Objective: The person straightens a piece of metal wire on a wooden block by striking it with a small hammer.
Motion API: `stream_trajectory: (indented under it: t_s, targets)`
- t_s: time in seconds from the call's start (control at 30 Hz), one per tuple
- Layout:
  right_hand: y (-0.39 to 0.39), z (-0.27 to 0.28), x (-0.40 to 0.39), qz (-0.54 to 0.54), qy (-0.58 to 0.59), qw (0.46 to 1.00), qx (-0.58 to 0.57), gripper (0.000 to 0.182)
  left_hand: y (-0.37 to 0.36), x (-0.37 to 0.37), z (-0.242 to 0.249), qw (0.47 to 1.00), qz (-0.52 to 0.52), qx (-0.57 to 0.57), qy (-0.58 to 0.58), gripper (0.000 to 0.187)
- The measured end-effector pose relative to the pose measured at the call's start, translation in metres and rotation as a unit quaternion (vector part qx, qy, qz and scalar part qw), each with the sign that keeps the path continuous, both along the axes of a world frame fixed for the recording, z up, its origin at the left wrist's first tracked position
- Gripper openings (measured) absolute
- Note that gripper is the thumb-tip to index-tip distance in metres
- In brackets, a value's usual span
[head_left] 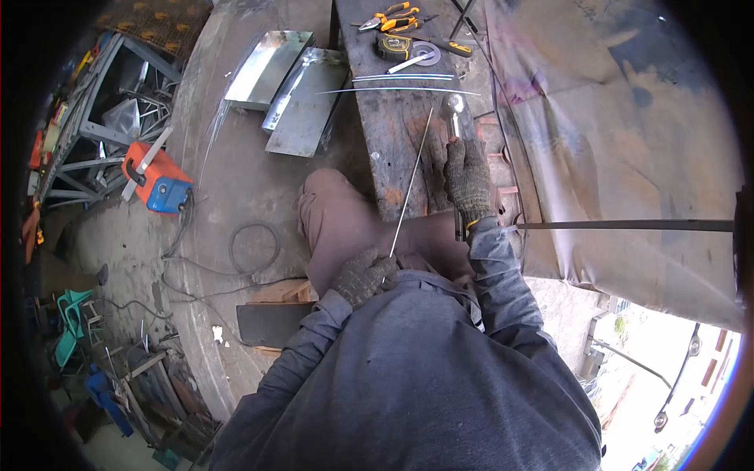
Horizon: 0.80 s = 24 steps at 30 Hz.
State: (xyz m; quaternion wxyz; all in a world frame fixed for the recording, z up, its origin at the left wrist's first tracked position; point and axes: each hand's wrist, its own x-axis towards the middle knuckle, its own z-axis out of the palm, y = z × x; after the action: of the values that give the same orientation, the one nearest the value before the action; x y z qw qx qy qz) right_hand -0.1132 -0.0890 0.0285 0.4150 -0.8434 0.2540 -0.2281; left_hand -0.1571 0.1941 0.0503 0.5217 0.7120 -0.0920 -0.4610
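My left hand (360, 279), in a dark knit glove, is closed around the lower end of a thin metal rod (411, 180) near my lap. The rod slants up and away over the wooden bench (389, 169). My right hand (468, 182), gloved too, grips what looks like a hammer (455, 118) over the bench's right side. Its shiny rounded metal head points away from me, and a dark handle end shows below the glove. Beyond it lie several thin rods (404, 77), a tape measure (393, 47), a grey disc (426, 53) and orange-handled pliers (385, 17).
Bent sheet-metal pieces (306, 102) lie on the floor left of the bench. An orange and blue machine (161, 180) with a cable (255, 228) stands farther left. A metal rack (102, 129) is behind it. A large sheet (620, 157) hangs at right, near a dark bar (628, 225).
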Motion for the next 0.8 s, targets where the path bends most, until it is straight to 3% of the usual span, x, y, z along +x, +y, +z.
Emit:
stream_trajectory:
  t_s: [0.03, 0.1, 0.13, 0.2, 0.43, 0.5, 0.63, 0.7, 0.73, 0.8]
  targets:
    - [0.000, -0.007, -0.007, 0.000, 0.000, 1.000, 0.001, 0.043, 0.000, 0.000, 0.002, 1.000, 0.000, 0.001, 0.000, 0.036]
    - [-0.002, -0.022, -0.020, 0.008, 0.081, 0.988, -0.131, 0.043, -0.002, 0.002, 0.005, 0.999, 0.007, 0.008, 0.037, 0.036]
    - [0.002, -0.016, -0.022, 0.007, 0.080, 0.988, -0.130, 0.043, -0.002, 0.001, 0.003, 0.999, 0.006, 0.010, 0.037, 0.036]
    - [0.008, -0.002, -0.025, -0.028, 0.125, 0.991, 0.026, 0.046, -0.001, 0.000, -0.005, 0.997, 0.027, -0.008, 0.073, 0.038]
    - [0.001, 0.025, -0.007, 0.007, 0.071, 0.997, 0.019, 0.048, -0.003, 0.000, -0.001, 0.999, 0.016, 0.018, 0.043, 0.039]
    - [0.000, 0.016, 0.005, 0.001, 0.033, 0.997, 0.075, 0.048, 0.002, -0.004, -0.012, 0.999, -0.008, -0.002, -0.053, 0.039]
    - [0.001, 0.028, 0.020, 0.010, 0.036, 0.999, -0.035, 0.049, -0.005, 0.002, 0.005, 0.998, -0.005, 0.030, 0.048, 0.040]
    - [-0.011, 0.034, 0.031, 0.076, 0.210, 0.973, 0.060, 0.044, -0.004, 0.002, 0.001, 0.999, 0.003, 0.017, 0.048, 0.038]
    - [-0.007, 0.032, 0.029, 0.075, 0.209, 0.973, 0.061, 0.044, -0.004, 0.003, 0.002, 0.999, 0.002, 0.019, 0.047, 0.038]
    - [0.003, 0.027, 0.014, 0.034, 0.101, 0.989, -0.106, 0.047, -0.005, 0.003, 0.004, 0.998, 0.000, 0.027, 0.063, 0.036]
